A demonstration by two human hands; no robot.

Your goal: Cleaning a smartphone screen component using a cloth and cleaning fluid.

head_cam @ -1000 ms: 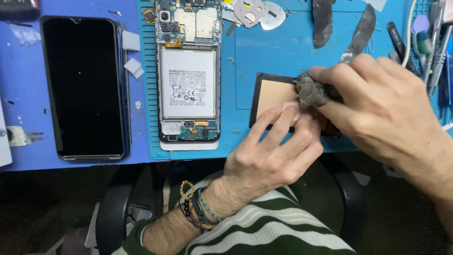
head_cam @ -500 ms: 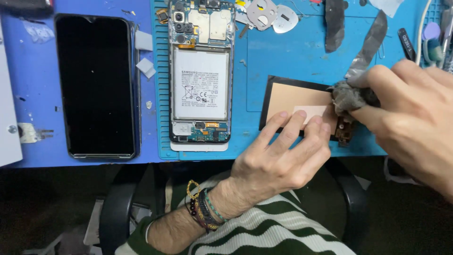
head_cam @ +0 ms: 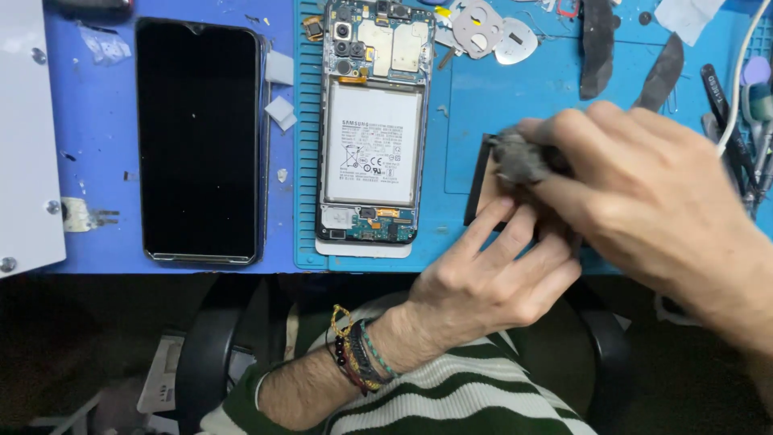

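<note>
At centre right of the frame, the right hand [head_cam: 644, 193] pinches a grey wad of cloth [head_cam: 519, 159] against a flat dark-framed panel [head_cam: 485, 187] on the blue mat [head_cam: 515, 97]. The left hand [head_cam: 491, 278] pins the panel's lower edge with fingers spread. Hard rubbing could skid the panel toward the opened phone [head_cam: 372, 129] nearby.

screen [head_cam: 201, 141] left of opened phone [head_cam: 372, 129]

On the blue worktop [head_cam: 97, 242] lies a black phone screen [head_cam: 200, 141], face up. Just beside it, on a teal ribbed mat [head_cam: 459, 242], rests an opened phone [head_cam: 373, 129] showing its white battery [head_cam: 373, 143]. Thin metal shields [head_cam: 491, 32] lie above.
</note>
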